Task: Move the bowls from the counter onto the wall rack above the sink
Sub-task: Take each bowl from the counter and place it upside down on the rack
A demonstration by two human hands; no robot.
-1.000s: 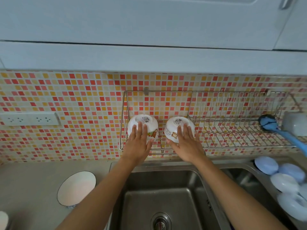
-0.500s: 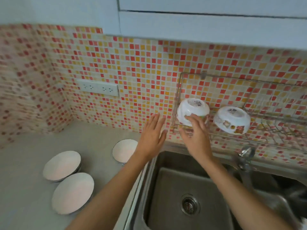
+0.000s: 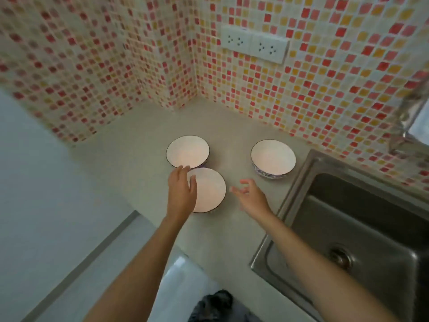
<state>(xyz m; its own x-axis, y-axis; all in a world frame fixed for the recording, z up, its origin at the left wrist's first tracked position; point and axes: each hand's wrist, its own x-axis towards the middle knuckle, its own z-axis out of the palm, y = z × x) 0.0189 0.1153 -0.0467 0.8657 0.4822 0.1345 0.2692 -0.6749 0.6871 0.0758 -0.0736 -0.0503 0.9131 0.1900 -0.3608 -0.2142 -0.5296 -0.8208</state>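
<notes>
Three white bowls point(image 3: 273, 156) stand upright on the surface point(image 3: 236, 231); the left hand point(image 3: 181, 191) hovers over the nearest, the right hand point(image 3: 251, 197) beside it, both empty.

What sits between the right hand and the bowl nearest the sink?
Nothing: the head view shows only bare counter between the right hand and the bowl nearest the sink. The hand is open and holds nothing.

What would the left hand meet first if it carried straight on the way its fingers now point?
Probably the far-left bowl: the left hand reaches over the near bowl, fingertips by that rim. Its height is unclear.
</notes>
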